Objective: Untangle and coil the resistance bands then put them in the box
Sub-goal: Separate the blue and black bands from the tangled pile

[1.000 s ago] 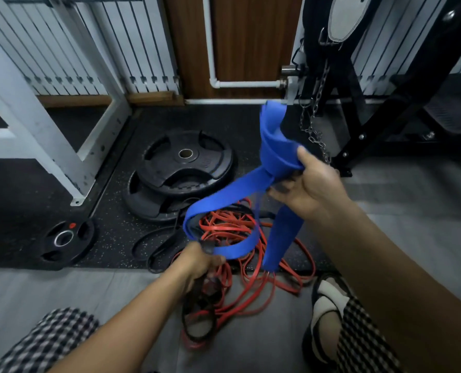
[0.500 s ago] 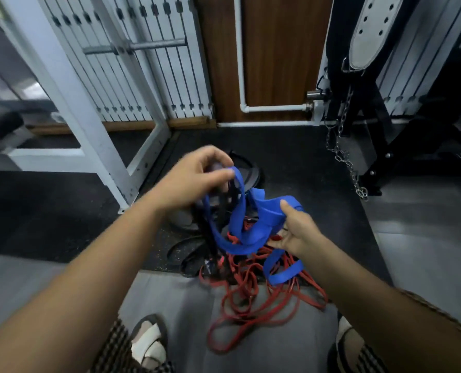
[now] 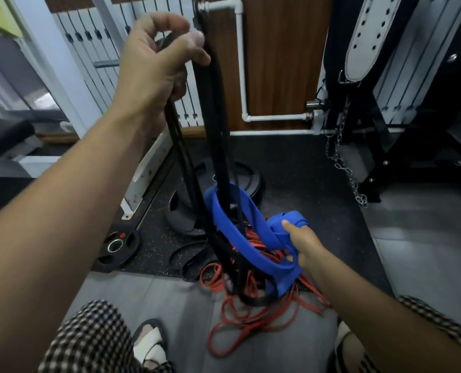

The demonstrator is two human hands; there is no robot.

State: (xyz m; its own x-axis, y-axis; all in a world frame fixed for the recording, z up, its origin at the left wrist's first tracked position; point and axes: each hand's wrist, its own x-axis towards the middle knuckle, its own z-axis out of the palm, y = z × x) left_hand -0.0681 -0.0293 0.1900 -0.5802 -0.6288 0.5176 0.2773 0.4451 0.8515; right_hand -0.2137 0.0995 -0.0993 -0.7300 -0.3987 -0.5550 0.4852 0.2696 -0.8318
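My left hand (image 3: pixel 156 68) is raised high and grips the black resistance bands (image 3: pixel 218 146), which hang taut down through a loop of the wide blue band (image 3: pixel 234 238). My right hand (image 3: pixel 302 243) is low on the right and grips the bunched blue band. Thin red bands (image 3: pixel 250 316) lie tangled on the floor under both, with more black band mixed in. No box is in view.
Stacked black weight plates (image 3: pixel 248 179) lie behind the bands, a small plate (image 3: pixel 116 244) to the left. A white rack frame (image 3: pixel 148 165) stands at left, a black machine with a hanging chain (image 3: pixel 345 168) at right. My sandalled feet (image 3: pixel 148 343) are near the bottom edge.
My left hand has risen far up, pulling the black bands taut out of the pile. My right hand has dropped lower with the blue band.
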